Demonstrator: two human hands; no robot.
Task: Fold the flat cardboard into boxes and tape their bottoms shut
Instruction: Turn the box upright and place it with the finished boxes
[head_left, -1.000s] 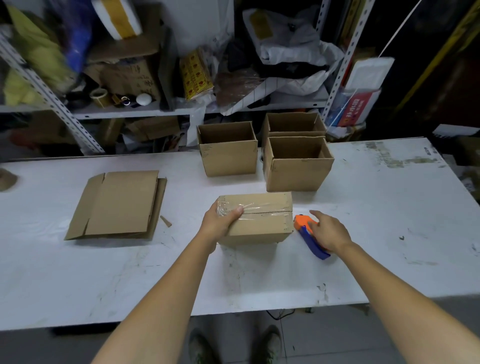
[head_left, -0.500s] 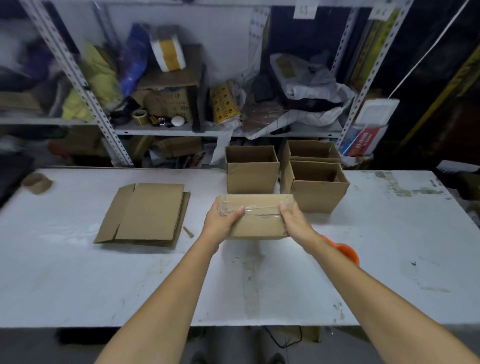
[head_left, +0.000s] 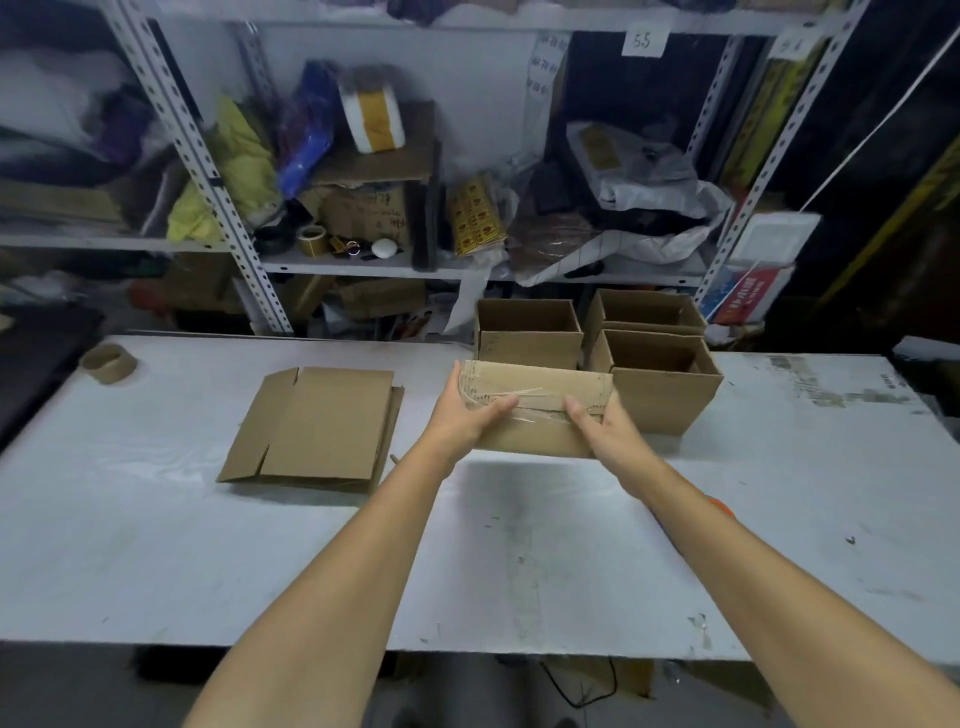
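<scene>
Hands: left hand (head_left: 467, 418) and right hand (head_left: 605, 431) both grasp the taped box (head_left: 540, 387), one at each end.
Box: aloft at twelve o'clock, just in front of the open boxes (head_left: 667, 405).
Risk: flip it carelessly and it may clip that row.

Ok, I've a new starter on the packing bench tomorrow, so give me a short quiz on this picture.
1. True or false: only the left hand holds the taped box.
2. How many open boxes stand behind the taped box? A two, B three, C five.
3. Fill in: the flat cardboard lies on the table to the ____ of the taped box.
Key: 1 false, the right hand holds it too; 2 B; 3 left.
</scene>
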